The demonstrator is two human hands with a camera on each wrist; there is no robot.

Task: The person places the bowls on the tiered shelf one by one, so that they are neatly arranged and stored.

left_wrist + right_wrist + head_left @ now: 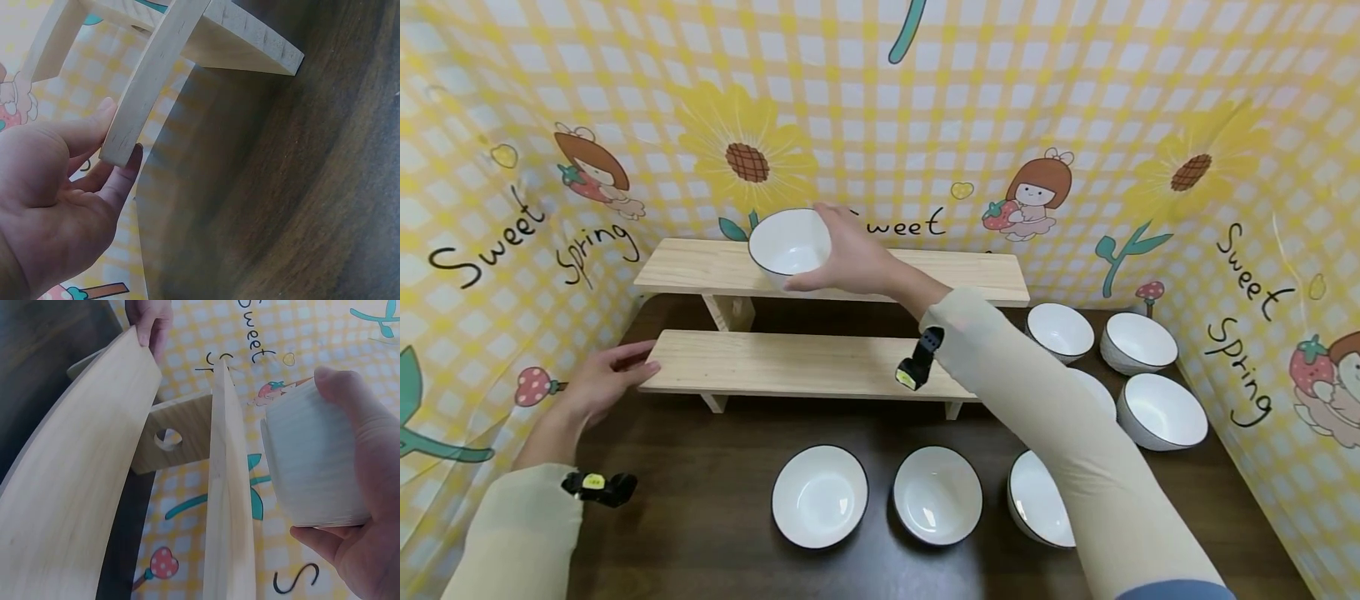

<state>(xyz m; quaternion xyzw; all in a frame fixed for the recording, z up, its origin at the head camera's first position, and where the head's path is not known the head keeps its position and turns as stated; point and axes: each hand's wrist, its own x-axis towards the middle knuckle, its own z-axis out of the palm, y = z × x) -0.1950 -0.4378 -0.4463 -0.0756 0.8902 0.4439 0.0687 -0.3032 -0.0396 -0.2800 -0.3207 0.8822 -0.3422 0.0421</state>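
Note:
A white bowl (790,242) with a thin dark rim is in my right hand (853,254), thumb and fingers gripping its sides. In the head view it overlaps the upper board (940,271) of a two-step wooden shelf. The right wrist view shows the ribbed outside of the bowl (315,462) beside that board's edge. My left hand (606,379) pinches the left end of the lower board (805,365). In the left wrist view, the thumb of the left hand (69,181) lies on one face of the board (150,87) and fingers on the other.
Three bowls stand in a front row: one left (820,497), one middle (937,496), one right (1041,500), partly behind my right sleeve. Several more bowls (1161,408) cluster at the right. A yellow checked cloth (880,125) walls the back and sides of the dark wooden table (700,500).

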